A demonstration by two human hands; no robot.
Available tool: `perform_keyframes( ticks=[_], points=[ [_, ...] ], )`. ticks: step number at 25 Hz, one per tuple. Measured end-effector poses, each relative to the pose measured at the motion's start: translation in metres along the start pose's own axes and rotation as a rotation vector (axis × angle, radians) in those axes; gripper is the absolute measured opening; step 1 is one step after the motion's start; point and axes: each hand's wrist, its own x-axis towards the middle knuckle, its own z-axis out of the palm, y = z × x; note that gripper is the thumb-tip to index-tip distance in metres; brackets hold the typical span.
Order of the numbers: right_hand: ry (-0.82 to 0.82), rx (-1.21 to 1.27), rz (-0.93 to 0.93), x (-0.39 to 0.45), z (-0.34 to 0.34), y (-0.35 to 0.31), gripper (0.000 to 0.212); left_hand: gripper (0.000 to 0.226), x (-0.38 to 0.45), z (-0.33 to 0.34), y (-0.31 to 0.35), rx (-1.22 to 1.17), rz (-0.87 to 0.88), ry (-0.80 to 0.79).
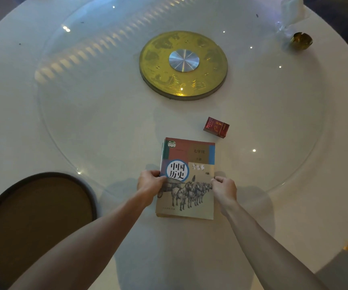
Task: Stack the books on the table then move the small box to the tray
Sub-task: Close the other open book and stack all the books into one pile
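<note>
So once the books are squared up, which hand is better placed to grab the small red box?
Probably the right hand: the small red box lies beyond the book stack on its right side, though the tray sits far left.

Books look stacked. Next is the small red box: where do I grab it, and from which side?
Probably with the right hand, from above: pinch the red box across its two long side faces. It lies flat, apart from the book stack, all sides free.

one stack of books [186, 176] (how many lie under the top one cannot be told), one small red box [216, 127], one round tray [37, 222], two hands, one gold disc [183, 64].
</note>
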Motion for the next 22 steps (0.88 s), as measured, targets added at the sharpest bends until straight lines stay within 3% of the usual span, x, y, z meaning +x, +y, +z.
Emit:
perform_keyframes(
  ticks=[8,12,14,16,18,22],
  points=[
    [-0.017,-0.029,-0.048,0.024,-0.01,-0.028,0.035,0.02,0.015,0.001,0.011,-0.014,0.063,-0.009],
    [-0.077,-0.035,-0.03,0.025,-0.014,-0.025,0.037,0.024,0.013,-0.001,0.015,0.116,0.102,-0.029],
    [-0.091,-0.041,-0.027,0.026,-0.02,-0.034,0.035,0.036,0.011,-0.002,0.022,0.227,0.133,-0.018],
    [-0.062,-0.055,-0.048,0.031,-0.03,-0.051,0.03,0.064,0.01,0.001,0.034,0.325,0.205,0.053],
    [0.014,-0.062,-0.079,0.046,-0.043,-0.075,0.024,0.069,0.015,0.009,0.061,0.363,0.334,0.126],
    [0.021,0.011,-0.058,0.087,-0.063,-0.115,0.06,0.052,0.031,0.033,0.142,0.345,0.53,0.15]
  ],
)
